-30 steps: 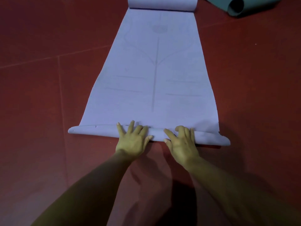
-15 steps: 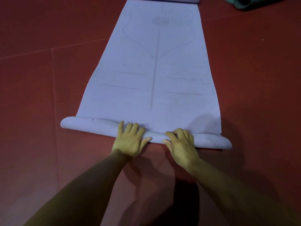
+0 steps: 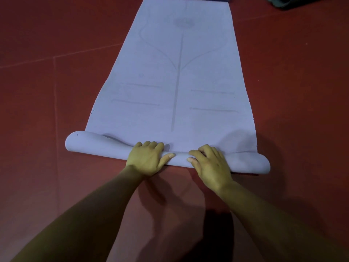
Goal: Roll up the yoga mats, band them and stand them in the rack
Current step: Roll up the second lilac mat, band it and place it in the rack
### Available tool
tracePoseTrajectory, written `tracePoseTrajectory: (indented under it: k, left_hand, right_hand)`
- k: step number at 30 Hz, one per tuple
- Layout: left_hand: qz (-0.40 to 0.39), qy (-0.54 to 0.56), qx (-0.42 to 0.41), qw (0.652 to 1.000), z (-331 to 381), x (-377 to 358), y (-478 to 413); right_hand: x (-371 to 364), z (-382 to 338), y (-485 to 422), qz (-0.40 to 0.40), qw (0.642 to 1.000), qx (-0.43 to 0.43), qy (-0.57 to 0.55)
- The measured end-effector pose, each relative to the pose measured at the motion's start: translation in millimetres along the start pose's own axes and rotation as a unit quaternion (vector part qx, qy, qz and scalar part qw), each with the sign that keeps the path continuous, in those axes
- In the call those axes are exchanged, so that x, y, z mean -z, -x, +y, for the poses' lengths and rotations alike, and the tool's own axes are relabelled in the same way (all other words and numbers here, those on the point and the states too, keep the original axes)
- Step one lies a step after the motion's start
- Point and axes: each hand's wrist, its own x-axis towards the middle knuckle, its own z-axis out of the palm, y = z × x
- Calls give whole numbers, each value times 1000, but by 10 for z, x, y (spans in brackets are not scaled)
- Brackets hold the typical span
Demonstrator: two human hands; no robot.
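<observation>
My left grip (image 3: 146,159) and right grip (image 3: 209,165) both curl over the near rolled end of the lavender mat (image 3: 179,82), which lies flat ahead on the red floor (image 3: 56,91). A green rolled mat (image 3: 283,1) sits well apart, far right.

One wide-angle head-worn camera is looking forward and steeply down at the dark red floor (image 3: 56,176), sitting near the left hand (image 3: 146,157) and right hand (image 3: 209,165) at mid-frame, while the pale lilac foam yoga mat (image 3: 170,82) is running off the top edge.
</observation>
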Motion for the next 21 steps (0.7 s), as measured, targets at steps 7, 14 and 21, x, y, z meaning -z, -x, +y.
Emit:
tracePoseTrajectory:
  k: [7,14,21]
  left_hand:
    - [-74,7,18,997,-53,-34,-252]
    - [17,15,7,1000,-40,-58,-274]
    - [89,21,-37,995,79,-74,-57]
  right_hand:
    - [-104,-204,-148,17,999,24,15]
    - [-138,-91,-239,-5,999,25,-31]
    - [-166,-40,-344,15,999,5,-36]
